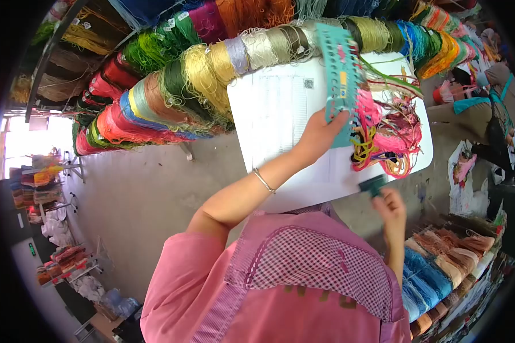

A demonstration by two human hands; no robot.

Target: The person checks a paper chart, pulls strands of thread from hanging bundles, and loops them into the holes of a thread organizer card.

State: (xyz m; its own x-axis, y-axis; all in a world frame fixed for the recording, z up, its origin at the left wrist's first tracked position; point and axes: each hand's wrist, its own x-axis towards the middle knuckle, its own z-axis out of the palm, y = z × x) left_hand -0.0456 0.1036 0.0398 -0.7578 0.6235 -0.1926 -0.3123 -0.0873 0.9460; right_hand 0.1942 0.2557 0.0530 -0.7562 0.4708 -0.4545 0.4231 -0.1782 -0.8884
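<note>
A teal card with holes along its edges (pixel 339 74) is gripped at its lower end by my left hand (pixel 321 134), above a white board (pixel 269 120). Bundles of pink, red and yellow thread (pixel 389 134) hang from the card's right edge and rest over the board. Near the board's front edge, my right hand (pixel 390 206) pinches a small dark green piece (pixel 373 185), slightly blurred. Printed sheets (pixel 280 108) with a square code lie on the board.
Racks of coloured thread hanks (pixel 206 71) curve behind the board. Blue and peach hanks (pixel 435 274) lie at the lower right. Other people (pixel 498 86) sit at the right, beside a white bag (pixel 463 177). Shelves with thread (pixel 63 263) stand at the left.
</note>
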